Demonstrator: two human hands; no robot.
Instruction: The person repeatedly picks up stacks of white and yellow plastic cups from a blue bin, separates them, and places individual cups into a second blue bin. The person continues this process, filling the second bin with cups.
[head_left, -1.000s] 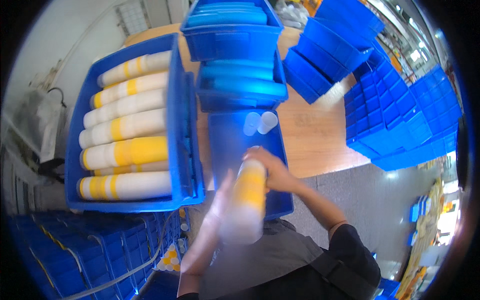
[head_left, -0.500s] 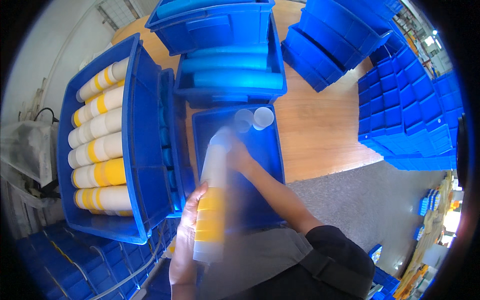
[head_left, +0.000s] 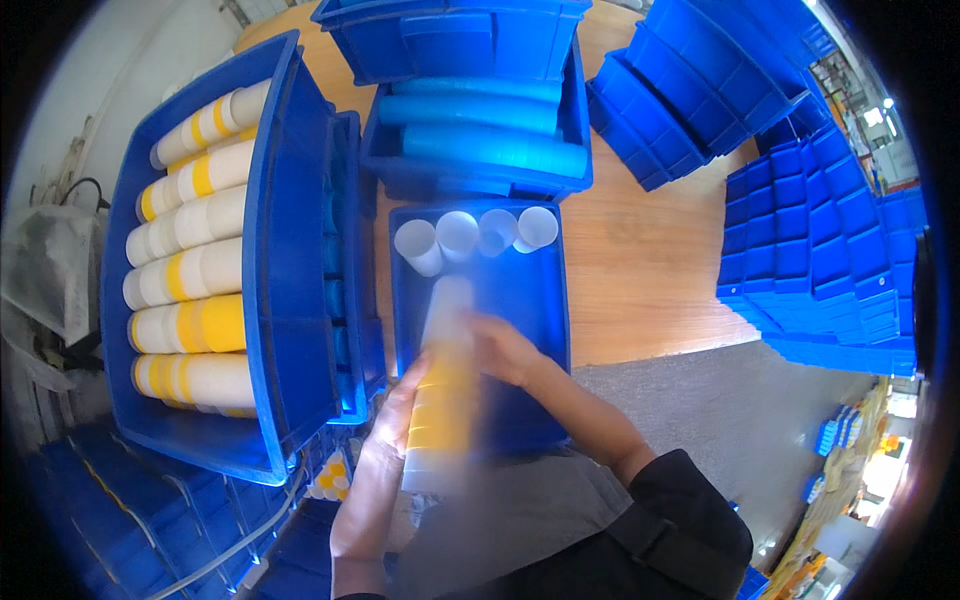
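Note:
A long stack of nested white and yellow cups [head_left: 441, 395] slants up in front of me, blurred along its right side. My left hand [head_left: 400, 402] is closed round its lower left side. My right hand [head_left: 505, 350] lies against the upper right of the stack, fingers curled in to it and partly smeared by motion. Just beyond the stack's upper end, several translucent white cups [head_left: 458, 237] stand in a row. They are at the far edge of a blue tray-like surface [head_left: 525, 310] beneath my hands.
At left, a tilted blue bin [head_left: 290, 300] holds stacks of white and yellow cups [head_left: 195, 325]. Ahead, another blue bin [head_left: 480, 185] holds light-blue rolls or stacks [head_left: 490, 150], with a bin above. Blue bins [head_left: 670, 95] pile up at right on the wooden table [head_left: 640, 270].
More white cups now stand at the tray's far edge, left of the earlier two. The stack and my right hand have come back toward me. The view has shifted slightly.

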